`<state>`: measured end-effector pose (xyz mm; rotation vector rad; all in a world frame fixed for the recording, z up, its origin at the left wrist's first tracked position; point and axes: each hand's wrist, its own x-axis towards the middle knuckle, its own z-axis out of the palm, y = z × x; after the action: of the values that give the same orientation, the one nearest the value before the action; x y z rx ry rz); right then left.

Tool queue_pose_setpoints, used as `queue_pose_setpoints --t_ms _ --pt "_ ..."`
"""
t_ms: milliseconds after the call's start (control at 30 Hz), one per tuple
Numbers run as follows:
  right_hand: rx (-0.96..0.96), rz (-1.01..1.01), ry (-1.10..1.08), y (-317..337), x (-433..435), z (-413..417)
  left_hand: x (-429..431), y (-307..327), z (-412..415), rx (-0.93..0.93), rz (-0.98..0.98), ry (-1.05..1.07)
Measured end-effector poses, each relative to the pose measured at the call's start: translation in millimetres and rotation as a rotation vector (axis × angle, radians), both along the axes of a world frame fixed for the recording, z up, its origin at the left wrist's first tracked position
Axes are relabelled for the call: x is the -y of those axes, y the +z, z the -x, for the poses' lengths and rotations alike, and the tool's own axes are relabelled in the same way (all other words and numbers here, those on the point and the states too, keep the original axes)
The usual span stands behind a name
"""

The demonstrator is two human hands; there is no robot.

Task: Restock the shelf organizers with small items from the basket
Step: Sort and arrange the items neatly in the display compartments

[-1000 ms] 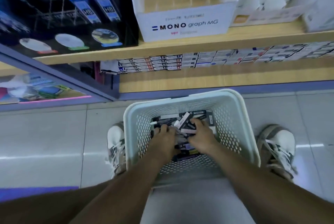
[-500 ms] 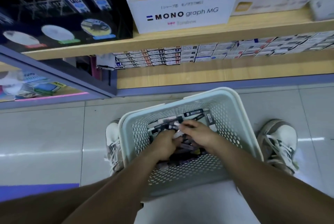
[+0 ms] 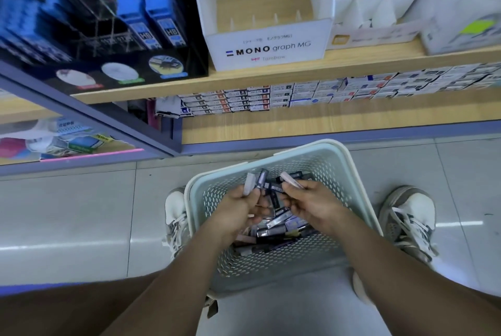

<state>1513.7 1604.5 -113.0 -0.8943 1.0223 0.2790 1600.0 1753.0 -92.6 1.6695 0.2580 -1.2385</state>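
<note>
Basket (image 3: 339, 178) pale mint, perforated; slim dark and pinkish cases (image 3: 282, 226) heaped inside.

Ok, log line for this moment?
phase: picking | left hand: holds small cases | right hand: pinches pink case | basket: holds more cases

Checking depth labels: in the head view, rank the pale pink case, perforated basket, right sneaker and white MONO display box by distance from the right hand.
1. Pale pink case, pinched in the right hand's fingers.
2. Pale perforated plastic basket, just beneath the hand.
3. White laced sneaker, on the floor to the right.
4. White cardboard MONO display box, on the shelf ahead.
</note>
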Motion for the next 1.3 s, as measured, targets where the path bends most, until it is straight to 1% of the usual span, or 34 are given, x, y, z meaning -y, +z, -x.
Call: queue_pose_setpoints --t_ms 33,100,200,300,400,467,533,600,667,733,800,867,933,1000,1067,1167,1233,1300 --pt "0.027 -0.034 0.033 9.0 0.8 2.9 0.6 7.7 0.6 -0.001 0.014 0.037" --pt "0.069 -0.06 0.152 27.3 1.2 6.9 4.1 22.5 6.1 0.03 0.027 0.027" --pt "0.14 0.017 0.368 53.8 3.6 5.0 9.4 43.9 16.6 0.108 0.046 -0.014" --pt "0.153 0.15 0.553 85.5 10.8 -1.5 10.0 66.6 20.0 0.265 0.033 -0.064" --pt "0.133 0.229 0.752 124.7 14.0 -9.0 12.1 93.3 23.0 0.436 0.082 -0.173" --pt "0.116 0.286 0.787 151.6 13.4 -12.0 17.0 116.9 24.5 0.546 0.112 -0.273" --pt "0.13 0.306 0.673 174.9 11.9 -10.9 23.9 143.4 23.3 0.627 0.146 -0.306" --pt "0.161 0.213 0.411 195.1 10.0 -8.9 30.8 170.1 19.3 0.718 0.158 -0.282" --pt "0.22 0.13 0.148 215.8 6.7 -8.4 37.1 196.0 16.2 0.749 0.189 -0.215" --pt "0.294 0.157 0.027 238.1 1.1 -11.0 42.8 217.7 13.0 0.8 0.193 -0.186" --pt "0.359 0.194 -0.021 259.2 -4.5 -13.3 46.1 237.9 7.6 0.956 0.126 -0.243" --pt "0.408 0.179 -0.046 278.4 -6.9 -14.5 47.1 257.4 1.8 1.102 0.068 -0.353" --pt "0.468 0.147 -0.035 295.0 -6.6 -14.8 48.1 273.3 -3.2 1.206 0.004 -0.494" --pt "0.522 0.156 -0.039 308.8 -5.6 -16.6 51.0 287.5 -3.8 1.328 -0.134 -0.664" --pt "0.543 0.192 -0.057 321.0 -7.2 -20.0 55.2 301.1 -4.5 1.382 -0.271 -0.773" --pt "0.52 0.265 -0.064 332.9 -6.8 -28.3 62.3 323.2 -10.2 1.442 -0.431 -0.901" --pt "0.514 0.323 -0.055 339.0 0.4 -35.5 67.5 336.6 -17.2 1.492 -0.473 -0.972" --pt "0.522 0.375 -0.033 346.9 11.0 -42.5 73.4 347.5 -24.3 1.542 -0.462 -1.009"
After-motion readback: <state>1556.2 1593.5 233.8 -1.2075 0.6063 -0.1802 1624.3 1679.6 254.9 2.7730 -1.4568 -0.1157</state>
